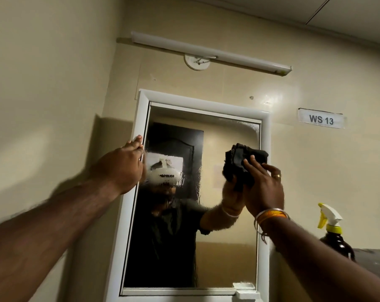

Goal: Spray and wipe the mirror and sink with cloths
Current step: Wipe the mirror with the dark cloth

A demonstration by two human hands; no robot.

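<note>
Mirror (224,247), tall at frame centre, lies directly behind the right hand (264,188) pinching a black cloth (242,163), while the flat-fingered left hand (121,168) steadies its left frame.

Cream painted walls meet in a corner here, kinda dim and yellowish. A long tube light (210,53) sits tilted high on the wall, with a round white mount (196,62) just under it. Below and right of the tube light there's a paper label (321,121) (reads "WS 13"). Pale ceiling (315,9) above it.
</note>
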